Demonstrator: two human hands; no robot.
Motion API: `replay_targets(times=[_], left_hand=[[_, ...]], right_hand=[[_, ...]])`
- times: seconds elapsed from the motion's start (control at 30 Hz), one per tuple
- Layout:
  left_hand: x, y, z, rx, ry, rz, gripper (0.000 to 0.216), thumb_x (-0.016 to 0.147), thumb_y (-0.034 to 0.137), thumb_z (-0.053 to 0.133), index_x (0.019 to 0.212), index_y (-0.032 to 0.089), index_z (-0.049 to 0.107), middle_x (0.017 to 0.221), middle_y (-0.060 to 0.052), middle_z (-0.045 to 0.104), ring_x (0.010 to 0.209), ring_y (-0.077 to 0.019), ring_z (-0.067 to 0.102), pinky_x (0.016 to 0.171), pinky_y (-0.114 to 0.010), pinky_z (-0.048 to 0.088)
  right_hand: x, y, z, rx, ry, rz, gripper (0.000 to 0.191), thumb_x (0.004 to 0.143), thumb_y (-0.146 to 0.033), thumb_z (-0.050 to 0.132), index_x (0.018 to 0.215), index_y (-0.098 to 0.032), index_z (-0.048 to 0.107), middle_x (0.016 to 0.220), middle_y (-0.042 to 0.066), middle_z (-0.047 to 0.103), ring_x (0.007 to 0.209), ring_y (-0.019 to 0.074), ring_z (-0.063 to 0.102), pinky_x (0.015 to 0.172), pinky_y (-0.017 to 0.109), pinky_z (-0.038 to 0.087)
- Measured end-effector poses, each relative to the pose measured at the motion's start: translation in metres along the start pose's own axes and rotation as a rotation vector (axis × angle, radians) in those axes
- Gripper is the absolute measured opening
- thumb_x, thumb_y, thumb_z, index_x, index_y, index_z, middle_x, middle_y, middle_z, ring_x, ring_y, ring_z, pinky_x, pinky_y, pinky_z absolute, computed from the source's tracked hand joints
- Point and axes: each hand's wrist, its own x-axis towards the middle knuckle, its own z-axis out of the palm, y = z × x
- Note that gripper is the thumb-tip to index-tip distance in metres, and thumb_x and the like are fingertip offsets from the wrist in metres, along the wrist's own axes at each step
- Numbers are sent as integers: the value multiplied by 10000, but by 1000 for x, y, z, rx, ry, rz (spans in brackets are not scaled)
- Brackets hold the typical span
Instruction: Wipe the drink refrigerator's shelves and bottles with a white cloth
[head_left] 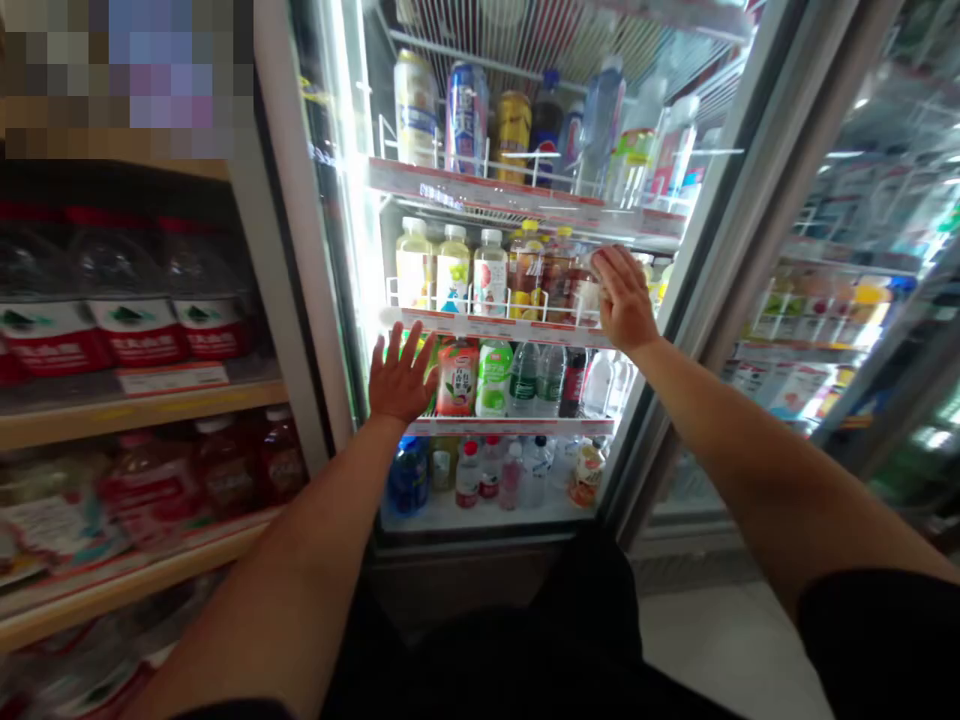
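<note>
An open drinks fridge (352, 300) stands in front of me with several lit shelves of bottles and cans. My left hand (401, 375) is spread open against the left end of the lower-middle shelf, beside a red-labelled juice bottle (457, 378). My right hand (624, 298) reaches the shelf above, fingers stretched flat over the brown tea bottles (559, 275) at its right end. Whether it holds one is hidden. Pale yellow bottles (442, 265) stand at that shelf's left.
The open glass fridge door (787, 300) swings out to the right. A wooden rack (135, 410) on the left carries large red-labelled water bottles (135, 310) and red drinks below. Cans line the top fridge shelf (517, 195). Small bottles stand on the fridge floor (487, 510).
</note>
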Motion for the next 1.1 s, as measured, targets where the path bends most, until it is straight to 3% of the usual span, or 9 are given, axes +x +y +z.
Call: replay_targets(times=[0.1, 0.2, 0.33, 0.5, 0.6, 0.7, 0.77, 0.97, 1.1], left_hand=[[-1, 0, 0, 5, -2, 3, 585, 1019, 379, 491, 1590, 272, 424, 1648, -72, 386, 1590, -305, 180, 1310, -562, 89], [-1, -1, 1, 6, 3, 14, 598, 1014, 372, 506, 1596, 273, 412, 1655, -74, 369, 1590, -308, 177, 1309, -562, 95], [-1, -2, 2, 2, 7, 27, 596, 1016, 376, 505, 1598, 289, 408, 1651, -69, 377, 1590, -300, 176, 1313, -557, 84], [-1, -3, 2, 12, 21, 23, 611, 1018, 374, 504, 1610, 290, 382, 1662, -66, 354, 1595, -294, 149, 1314, -559, 79], [-2, -2, 2, 13, 17, 26, 607, 1019, 372, 503, 1609, 282, 387, 1664, -68, 347, 1597, -295, 138, 1313, -560, 85], [-2, -3, 3, 4, 12, 16, 606, 1018, 373, 503, 1606, 285, 391, 1659, -67, 360, 1597, -295, 141, 1313, -564, 83], [-2, -3, 3, 3, 10, 19, 607, 1017, 372, 504, 1607, 290, 388, 1657, -66, 365, 1596, -293, 149, 1312, -565, 83], [-1, -2, 2, 10, 10, 7, 607, 1017, 379, 503, 1606, 286, 391, 1659, -70, 363, 1597, -300, 144, 1305, -578, 78], [0, -1, 1, 13, 5, 6, 595, 1018, 385, 499, 1597, 275, 410, 1655, -78, 371, 1597, -292, 148, 1305, -564, 83]], right_hand=[[-5, 9, 3, -14, 94, 104, 642, 933, -137, 343, 1561, -222, 447, 1616, 68, 458, 1569, 271, 308, 1285, 579, 286], [-30, 3, 8, -26, 142, 162, 613, 968, -155, 306, 1562, -229, 440, 1606, 83, 468, 1569, 267, 310, 1273, 589, 311], [-60, -2, 7, -34, 98, 126, 556, 1003, -194, 309, 1531, -206, 486, 1563, 108, 520, 1554, 266, 345, 1267, 571, 345], [-51, 10, -1, -40, 38, 105, 592, 966, -150, 334, 1535, -217, 483, 1581, 90, 504, 1555, 260, 343, 1289, 561, 308], [-62, 4, 5, -33, 76, 177, 596, 973, -145, 307, 1542, -222, 469, 1591, 97, 492, 1560, 258, 332, 1280, 572, 317], [-92, -9, 14, -53, 141, 235, 554, 1004, -189, 302, 1529, -193, 478, 1571, 134, 510, 1556, 265, 342, 1272, 573, 327], [-108, -14, 17, -75, 114, 234, 535, 1014, -214, 311, 1519, -187, 486, 1548, 149, 532, 1543, 269, 366, 1268, 584, 327], [-113, -8, 16, -49, 104, 196, 506, 1029, -209, 315, 1499, -182, 504, 1531, 150, 548, 1550, 249, 348, 1266, 559, 336], [-133, -16, 22, -78, 118, 259, 515, 1032, -193, 290, 1510, -173, 481, 1549, 163, 525, 1559, 248, 329, 1260, 576, 340]])
